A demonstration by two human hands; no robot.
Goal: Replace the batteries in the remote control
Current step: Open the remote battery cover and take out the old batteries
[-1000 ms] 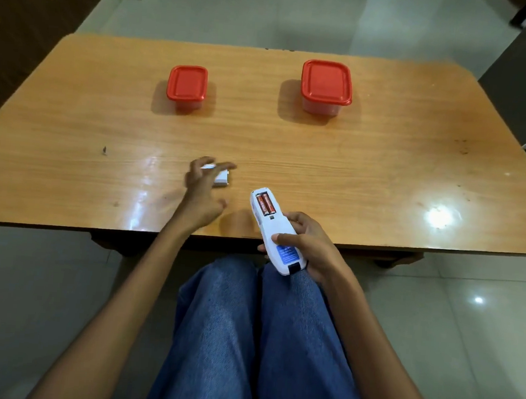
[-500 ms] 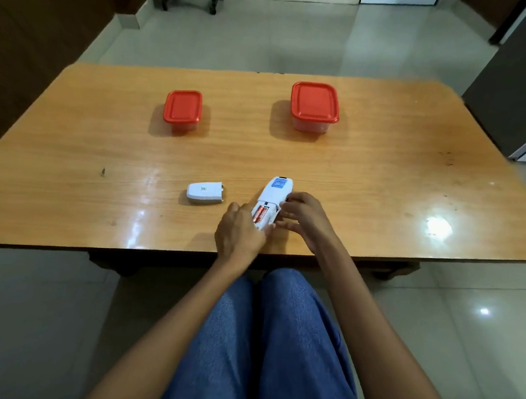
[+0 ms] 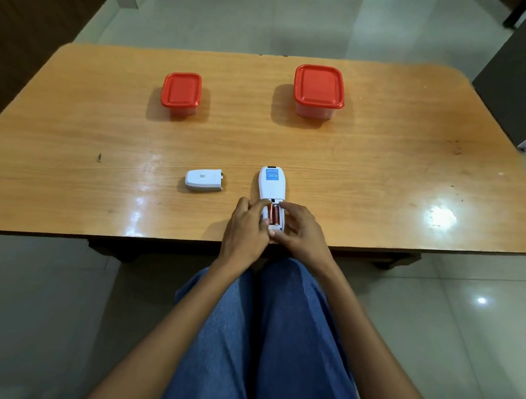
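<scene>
Viewing from the head camera, I log a glossy wooden table on pale floor tiles, with dark wall panelling at far left and a dark cabinet at far right. Left to right on the table: small red-lidded container, detached white battery cover lying flat, white remote control lying back-up near the front edge, larger red-lidded container farther back. Remote: blue label at its far end, compartment open at the near end, two copper-coloured batteries seated side by side. Left hand curled against the remote's left side, fingertips at the batteries. Right hand cupped on its right side, pinching the near end. Person seated, blue jeans below.
</scene>
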